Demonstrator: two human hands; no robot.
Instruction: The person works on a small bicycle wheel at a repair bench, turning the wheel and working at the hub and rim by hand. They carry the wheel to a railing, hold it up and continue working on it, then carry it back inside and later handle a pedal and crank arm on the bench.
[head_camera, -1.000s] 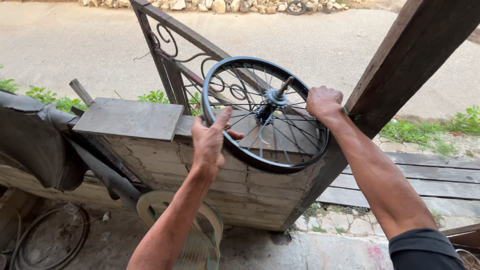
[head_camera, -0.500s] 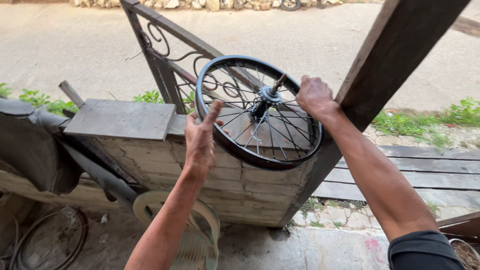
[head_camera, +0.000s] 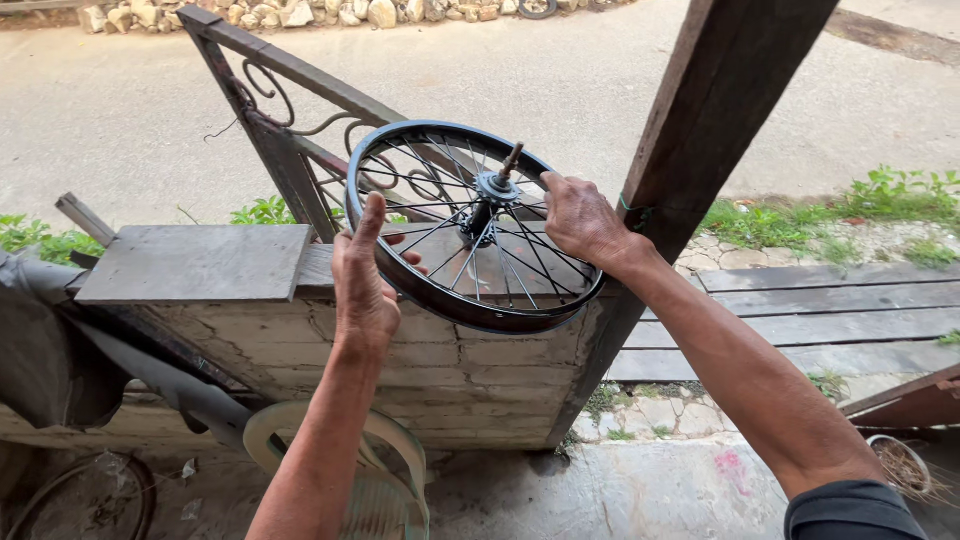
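While the right hand (head_camera: 585, 222) grips the spoked wheel (head_camera: 470, 228) near its hub, the left hand (head_camera: 362, 280) lies open-palmed against the rim; light, stiff, best held by the rim

Daylit paved yard (head_camera: 120, 110), weathered plank wall (head_camera: 400, 370), slanted wooden post (head_camera: 720, 110), grass (head_camera: 880, 195).

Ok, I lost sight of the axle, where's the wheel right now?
The wheel is mid-frame in the head view, over the low wooden wall, between the left hand at its rim and the right hand near the hub, beside the slanted post.
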